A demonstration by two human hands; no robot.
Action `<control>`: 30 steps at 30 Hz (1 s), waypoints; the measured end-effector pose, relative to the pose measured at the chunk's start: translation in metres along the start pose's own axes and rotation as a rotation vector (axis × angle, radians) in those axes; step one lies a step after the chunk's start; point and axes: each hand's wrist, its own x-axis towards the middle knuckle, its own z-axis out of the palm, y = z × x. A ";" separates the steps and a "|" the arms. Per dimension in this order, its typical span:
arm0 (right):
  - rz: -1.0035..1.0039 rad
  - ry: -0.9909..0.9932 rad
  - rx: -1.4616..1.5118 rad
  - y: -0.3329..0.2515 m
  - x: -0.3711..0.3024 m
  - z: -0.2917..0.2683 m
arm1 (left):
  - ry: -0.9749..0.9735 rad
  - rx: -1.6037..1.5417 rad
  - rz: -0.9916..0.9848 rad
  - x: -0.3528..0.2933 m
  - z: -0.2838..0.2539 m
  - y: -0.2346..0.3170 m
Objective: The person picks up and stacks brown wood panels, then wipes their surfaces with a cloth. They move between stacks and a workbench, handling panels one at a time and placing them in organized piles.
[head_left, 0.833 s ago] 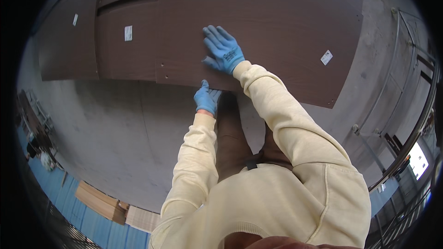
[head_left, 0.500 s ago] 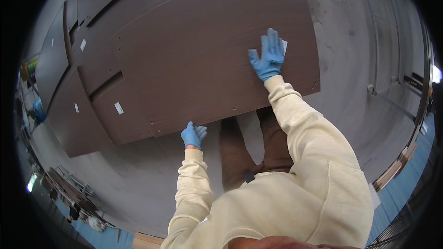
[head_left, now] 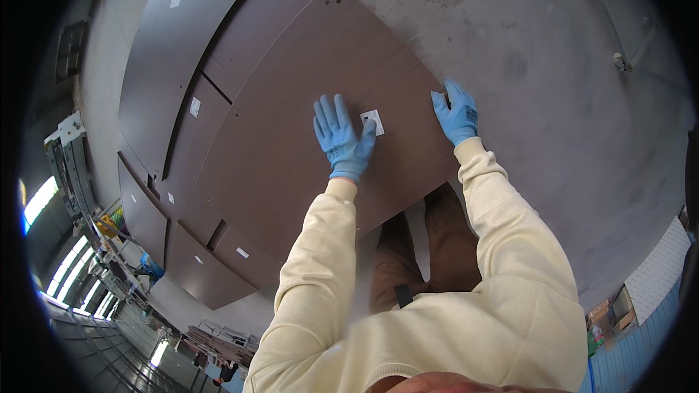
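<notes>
In the head view, the large brown panel (head_left: 284, 153) lay beneath the left hand (head_left: 342, 140), its long axis seeming, through the fisheye bend, to slant from lower left to upper right. That hand, flat with fingers spread and holding nothing, was over the panel's face beside a white label (head_left: 373, 123). The right hand (head_left: 457, 113), nearer the right-hand edge, had thumb and fingers parted without visible hold; contact there could not be told.
</notes>
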 end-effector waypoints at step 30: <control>0.019 0.212 0.058 0.028 0.001 -0.037 | -0.133 0.136 -0.032 0.032 0.066 0.051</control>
